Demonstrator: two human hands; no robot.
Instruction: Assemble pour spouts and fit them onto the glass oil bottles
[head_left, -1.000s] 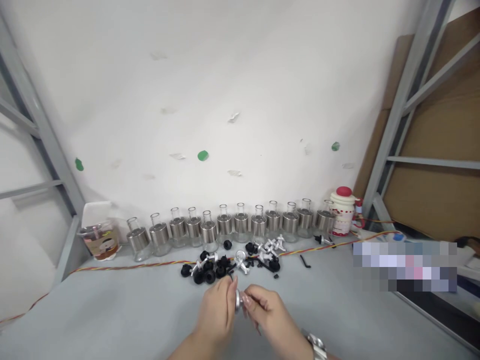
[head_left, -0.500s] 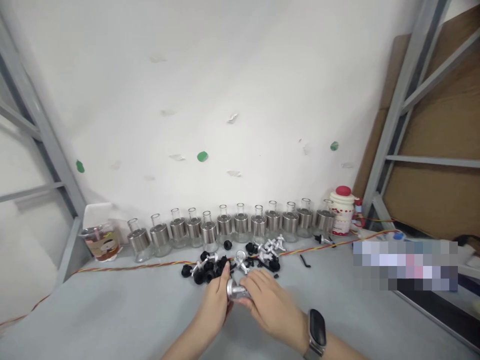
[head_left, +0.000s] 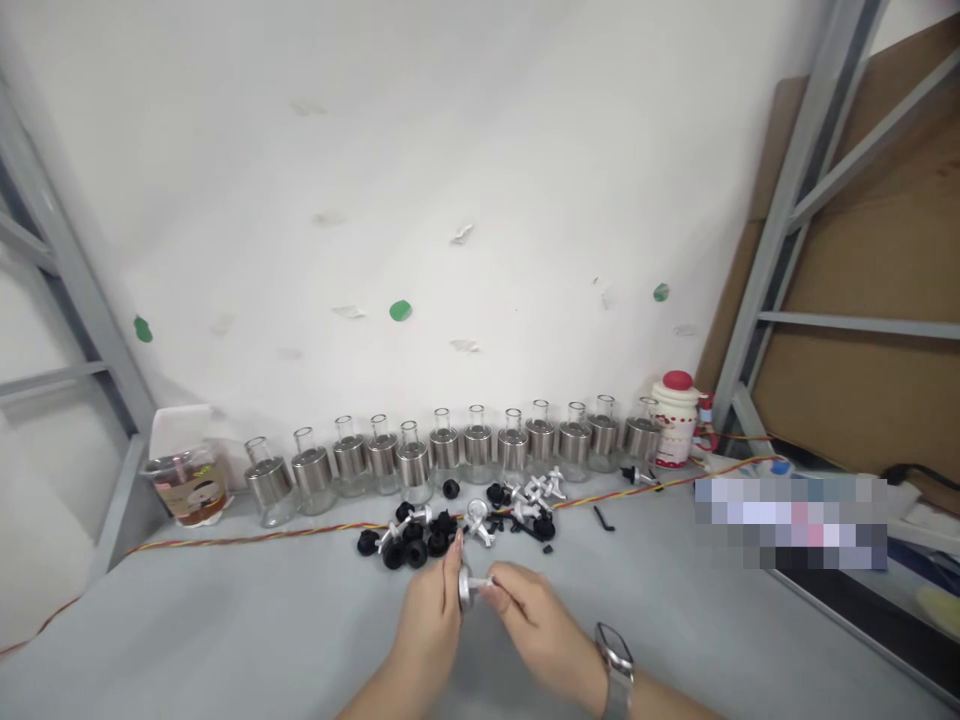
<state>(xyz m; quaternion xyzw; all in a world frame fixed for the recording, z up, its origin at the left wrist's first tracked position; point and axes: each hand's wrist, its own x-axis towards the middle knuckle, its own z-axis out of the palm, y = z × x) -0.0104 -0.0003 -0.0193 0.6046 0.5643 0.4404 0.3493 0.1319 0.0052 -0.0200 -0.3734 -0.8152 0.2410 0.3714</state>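
Between my two hands is a silver stemmed cap [head_left: 466,587], its round disc to the left and its thin stem pointing right. My left hand [head_left: 433,615] holds the disc side, thumb upright along the edge; its other fingers are mostly hidden. Fingers of my right hand [head_left: 532,622] pinch the end of the stem. Just beyond lie black plastic caps [head_left: 415,553] and more silver stemmed pieces [head_left: 478,522] in a loose pile. A row of glass bottles [head_left: 412,465] with metal sleeves stands behind them, their necks bare.
A twisted red-yellow cord [head_left: 300,532] crosses the grey table [head_left: 225,620]. A black hex key [head_left: 604,519] lies right of the pile. At the back stand a drink cup [head_left: 191,487] on the left and a white jar with a red lid [head_left: 674,425] on the right.
My right hand has turned, and its fingers have moved from around the cap's side to the stem's tip. The disc and stem show more clearly. The view has shifted slightly.
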